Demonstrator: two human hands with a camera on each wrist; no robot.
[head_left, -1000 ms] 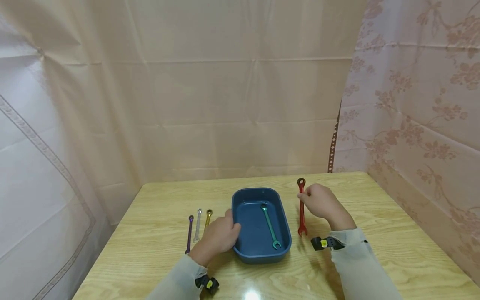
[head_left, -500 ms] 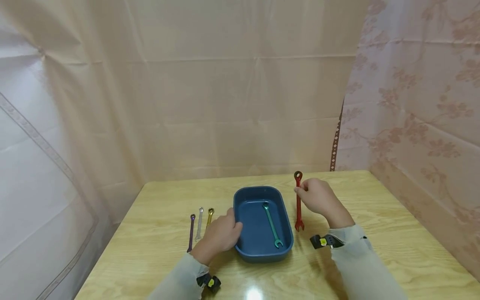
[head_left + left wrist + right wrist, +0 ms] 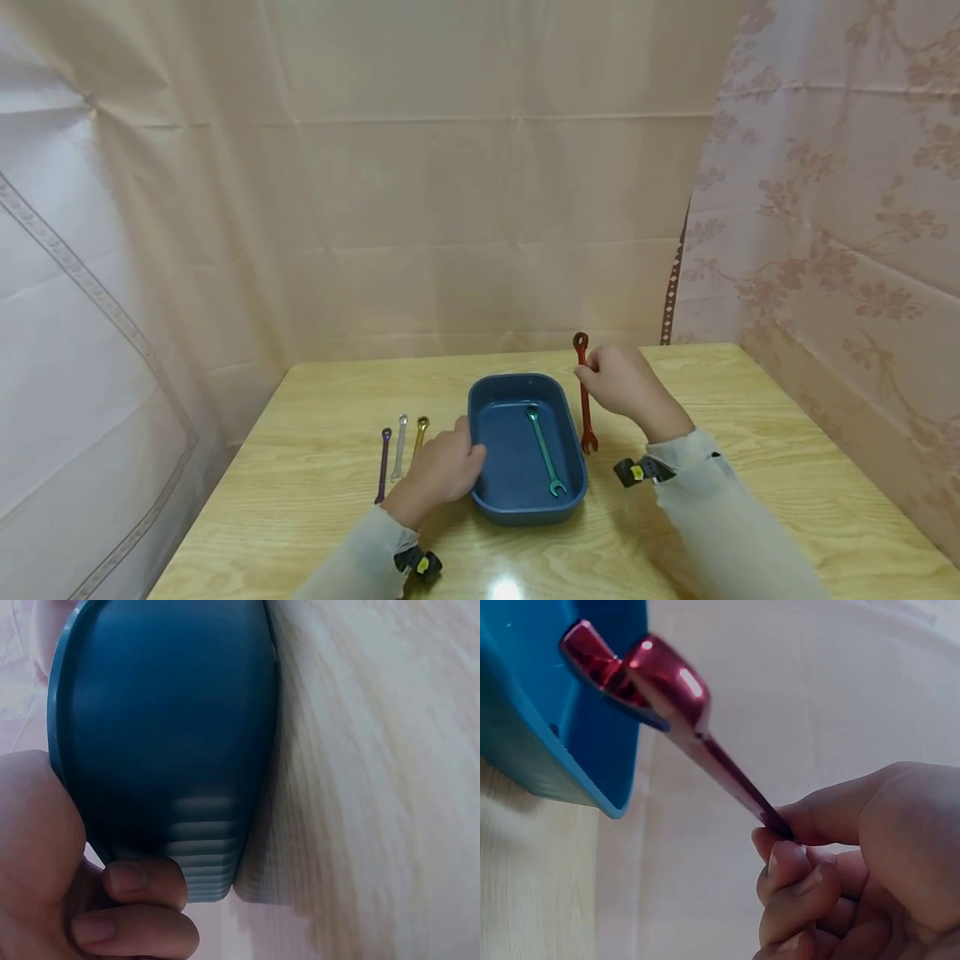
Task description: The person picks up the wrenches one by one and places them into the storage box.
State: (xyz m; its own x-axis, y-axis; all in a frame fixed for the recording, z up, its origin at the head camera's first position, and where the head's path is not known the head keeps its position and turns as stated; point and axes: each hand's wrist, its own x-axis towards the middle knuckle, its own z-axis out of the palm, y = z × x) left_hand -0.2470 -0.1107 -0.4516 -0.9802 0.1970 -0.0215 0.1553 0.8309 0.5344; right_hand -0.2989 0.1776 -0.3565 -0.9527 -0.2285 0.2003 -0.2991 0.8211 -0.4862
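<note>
A red combination wrench hangs upright, ring end up, beside the right wall of a blue rectangular bin. My right hand pinches its shaft between thumb and fingers; in the right wrist view the open jaw end of the red wrench points toward the bin. My left hand grips the bin's left rim, thumb on the rim and fingers curled at the outer wall, as the left wrist view shows. Inside the bin a green wrench lies slanted on the floor.
Left of the bin lie a purple wrench, a silver wrench and a gold wrench, the gold one partly hidden by the left hand. A light wood table carries everything. Curtains hang behind and at both sides.
My right hand has carried the red wrench up and leftward, closer to the bin's right rim. The left hand stays at the rim, and the green wrench has not moved within the bin.
</note>
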